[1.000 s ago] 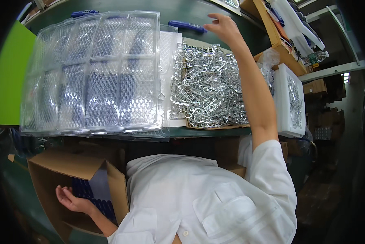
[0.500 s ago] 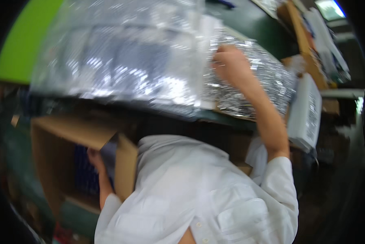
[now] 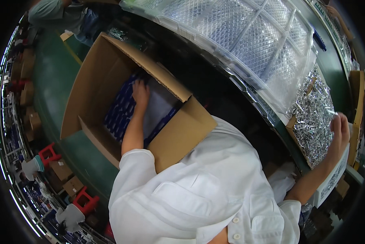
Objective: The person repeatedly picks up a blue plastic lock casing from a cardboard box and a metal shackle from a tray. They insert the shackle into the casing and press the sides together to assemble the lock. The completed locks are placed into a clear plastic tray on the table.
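Observation:
My left hand (image 3: 141,92) reaches down into an open cardboard box (image 3: 172,140) beside me. Its fingers are bent onto the edge of a blue pack, next to a pale grey sheet (image 3: 160,106). Rows of blue packs (image 3: 123,107) fill part of the box; their exact kind is unclear. Out to the right, my right hand (image 3: 340,129) is closed in a pinch on a small shiny metal piece (image 3: 332,112). It is raised over the edge of a heap of similar small metal pieces (image 3: 314,126) lying in a shallow cardboard tray (image 3: 290,123).
Clear plastic trays (image 3: 247,36) with several compartments cover much of the green-topped bench. A blue pen-like object (image 3: 319,41) lies beyond them. A white box (image 3: 333,175) stands under my right forearm. Another person (image 3: 52,14) is at the upper left; red stools (image 3: 84,201) stand far left.
My view has swung left, so the box shows more fully. My right hand has lifted from the metal heap toward its outer edge, holding a piece. My left hand remains inside the box.

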Action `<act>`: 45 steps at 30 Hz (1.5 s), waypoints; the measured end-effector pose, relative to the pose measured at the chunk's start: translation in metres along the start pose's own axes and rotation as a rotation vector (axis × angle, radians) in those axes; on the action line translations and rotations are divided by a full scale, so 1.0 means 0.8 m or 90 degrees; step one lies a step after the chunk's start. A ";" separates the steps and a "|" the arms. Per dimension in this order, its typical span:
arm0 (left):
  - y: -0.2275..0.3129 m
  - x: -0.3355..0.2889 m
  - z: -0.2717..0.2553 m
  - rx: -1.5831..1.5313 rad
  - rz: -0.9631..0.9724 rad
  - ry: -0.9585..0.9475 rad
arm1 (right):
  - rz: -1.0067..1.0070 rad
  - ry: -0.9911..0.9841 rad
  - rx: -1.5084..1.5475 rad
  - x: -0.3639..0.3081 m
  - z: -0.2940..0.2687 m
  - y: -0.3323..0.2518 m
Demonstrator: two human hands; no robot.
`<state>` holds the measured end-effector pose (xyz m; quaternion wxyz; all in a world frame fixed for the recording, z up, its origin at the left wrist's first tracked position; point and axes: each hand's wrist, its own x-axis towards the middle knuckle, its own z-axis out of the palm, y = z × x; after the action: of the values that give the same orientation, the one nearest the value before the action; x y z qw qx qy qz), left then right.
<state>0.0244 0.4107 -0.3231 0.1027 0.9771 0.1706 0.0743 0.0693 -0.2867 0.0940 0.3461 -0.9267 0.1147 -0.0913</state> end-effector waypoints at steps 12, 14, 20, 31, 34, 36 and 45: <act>0.036 -0.027 -0.029 -0.116 -0.063 -0.158 | -0.044 0.071 0.150 -0.160 -0.003 0.035; 0.041 -0.052 -0.030 -0.152 -0.096 -0.240 | -0.064 0.057 0.164 -0.172 0.008 0.033; 0.048 -0.062 -0.033 0.033 0.275 -0.141 | -0.110 0.123 0.038 -0.181 0.028 0.049; 0.001 -0.014 -0.048 0.000 0.411 -0.265 | -0.051 0.183 0.254 -0.183 0.015 0.037; 0.022 -0.044 -0.100 -0.206 0.373 -0.077 | -0.040 0.215 0.287 -0.196 0.010 0.041; 0.003 -0.080 -0.138 -0.455 -0.154 -0.241 | -0.017 0.200 0.323 -0.200 0.013 0.044; 0.243 -0.112 -0.377 -1.020 -0.118 -0.274 | 0.114 0.187 0.508 -0.211 0.030 0.053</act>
<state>-0.0515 0.2538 0.0030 0.8026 0.5833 0.1224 -0.0241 -0.0923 -0.2565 0.0332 0.6637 -0.6841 0.1983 -0.2286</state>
